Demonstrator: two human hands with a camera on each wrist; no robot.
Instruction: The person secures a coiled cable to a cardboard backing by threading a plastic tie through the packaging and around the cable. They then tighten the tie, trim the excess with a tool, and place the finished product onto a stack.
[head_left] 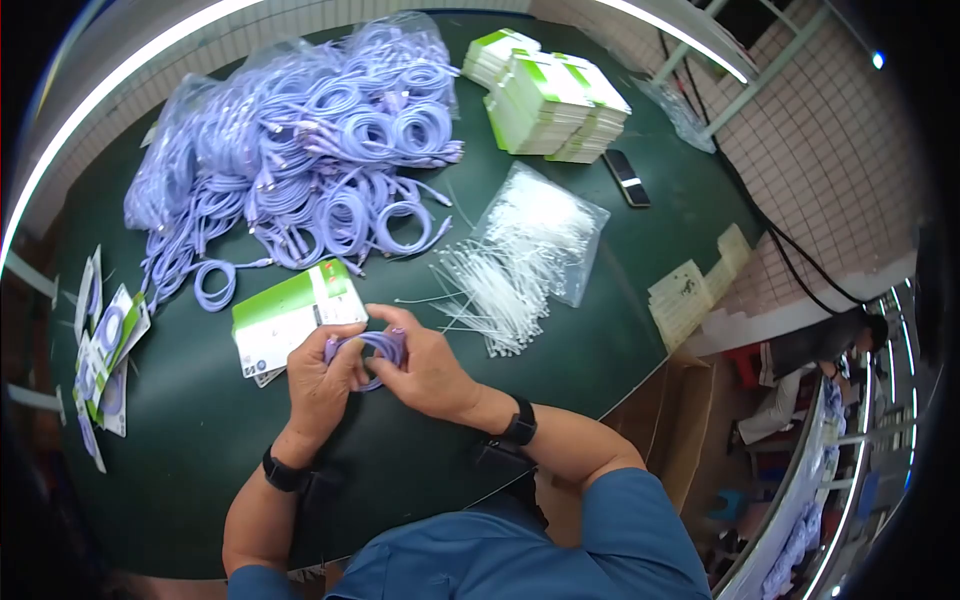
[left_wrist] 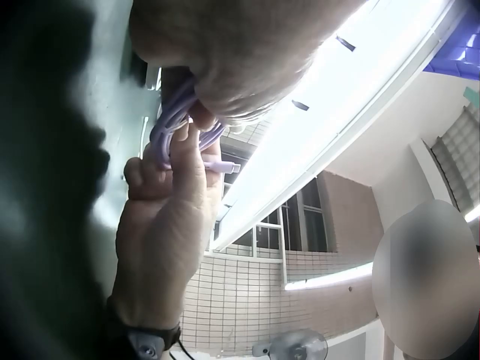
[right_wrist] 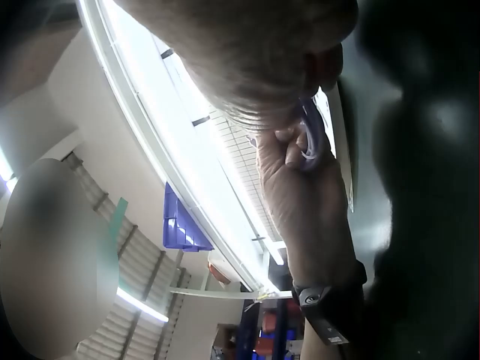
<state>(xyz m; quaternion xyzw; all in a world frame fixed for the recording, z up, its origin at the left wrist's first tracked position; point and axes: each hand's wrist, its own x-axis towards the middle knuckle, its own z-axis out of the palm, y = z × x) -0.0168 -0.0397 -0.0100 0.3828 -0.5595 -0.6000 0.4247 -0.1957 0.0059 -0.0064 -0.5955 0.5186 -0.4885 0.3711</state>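
Coil of purple cable [head_left: 385,345] sits between the two hands I watch from afar, just beside the lower right edge of a few green-and-white cards [head_left: 285,310] on the dark green bench [head_left: 570,370]. I see the left hand [head_left: 325,385] grasping one side of the coil, its thumb and fingers bent round the loops, while the right hand [head_left: 435,372] pinches the other side, its thumb toward the left one. From the left wrist, I make out a pale plug [left_wrist: 229,167] poking out past the fingers; from the right wrist, the hands hide most of the loops, and I cannot tell whether the coil touches the bench. Beyond the cards I have a large heap of similar purple cables [head_left: 330,130], some of it in clear plastic. Right of the hands, loose white cable ties [head_left: 500,305] fan out beside a clear bag [head_left: 550,215] full of more ties. Farther back I find stacked green-and-white packs [head_left: 550,100], with a phone [head_left: 627,178] lying near them. At my far left, several cards with purple coils [head_left: 105,350] overlap in a pile, and dark bands [head_left: 288,472] circle both wrists
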